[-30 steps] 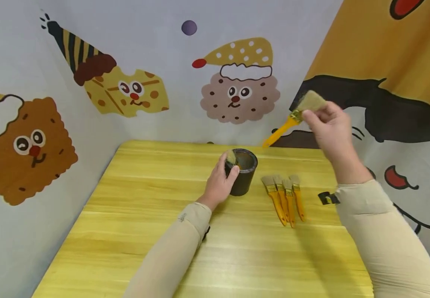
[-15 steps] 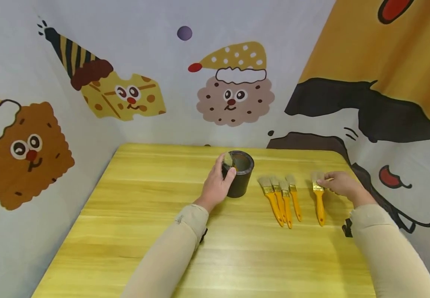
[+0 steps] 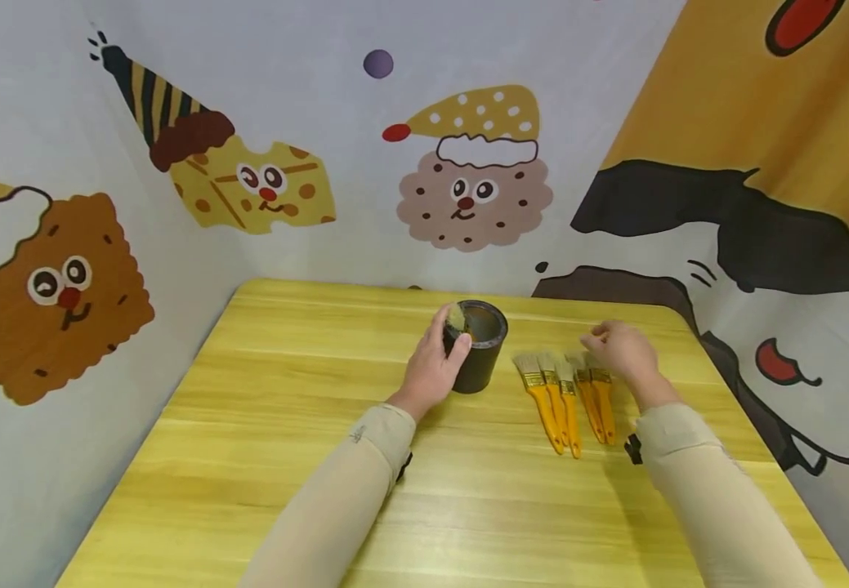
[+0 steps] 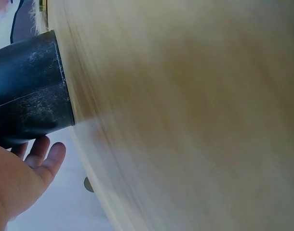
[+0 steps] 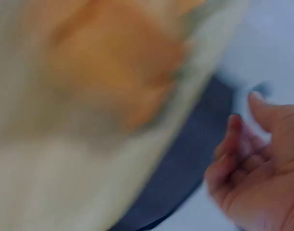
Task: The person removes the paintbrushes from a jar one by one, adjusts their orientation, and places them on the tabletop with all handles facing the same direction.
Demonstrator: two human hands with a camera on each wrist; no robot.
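My left hand (image 3: 427, 367) grips the near left side of a dark, open-topped can (image 3: 478, 366) standing on the table. Its thumb lies at the rim, and the left wrist view shows the fingers against the can's black wall (image 4: 31, 82). Pale bristles of a paintbrush (image 3: 457, 317) poke up over the rim beside that hand. Right of the can lie several flat paintbrushes (image 3: 545, 412) with orange handles, bristles pointing away from me. Just over the bristles of the rightmost paintbrush (image 3: 605, 412) hovers my right hand (image 3: 626, 351), its fingers loosely curled around nothing in the right wrist view.
The yellow wood-grain table (image 3: 284, 457) ends close behind the can. A white cloth backdrop (image 3: 306, 65) printed with cartoon food faces rises behind it and along both sides.
The right hand has brought a wide paintbrush down onto the table, moved it left beside the others, and let it go. The left hand has stayed on the can.
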